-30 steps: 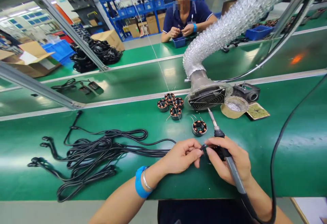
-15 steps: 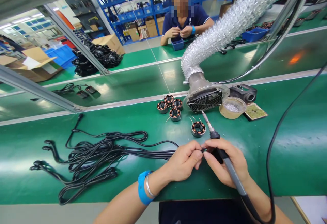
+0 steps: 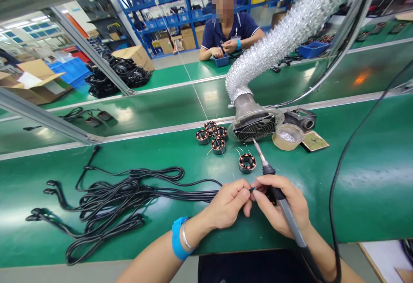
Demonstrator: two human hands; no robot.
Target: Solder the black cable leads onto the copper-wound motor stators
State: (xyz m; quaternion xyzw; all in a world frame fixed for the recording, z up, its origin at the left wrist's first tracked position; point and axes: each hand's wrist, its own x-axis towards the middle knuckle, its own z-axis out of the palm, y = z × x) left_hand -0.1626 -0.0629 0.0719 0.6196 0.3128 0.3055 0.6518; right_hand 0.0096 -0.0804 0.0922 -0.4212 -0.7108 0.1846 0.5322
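Observation:
My left hand [image 3: 227, 203] pinches the end of a black cable, whose small coloured wire tips show at the fingertips. Several black cables [image 3: 190, 195] run from that hand to a looped pile on the left. My right hand [image 3: 285, 203] is closed, with a soldering iron [image 3: 287, 214] resting in it, its tip pointing up and away. Thumb and forefinger of this hand meet at the wire tips beside the left fingers. Just beyond my hands sits a round motor stator [image 3: 247, 163] with copper windings and thin wires sticking up.
Several more stators [image 3: 218, 145] stand grouped behind. A fume extractor [image 3: 254, 126] with a silver duct, a round tub [image 3: 288, 136], a soldering-iron stand [image 3: 301, 119] and a cleaning sponge [image 3: 315, 141] are at the back. The iron's cord hangs at right. A co-worker [image 3: 226, 33] sits opposite.
The view has shifted slightly, so the bench things appear a little further left. Both hands keep nearly the same pose at the wire tips. The co-worker's hands have moved lower, towards a blue bin.

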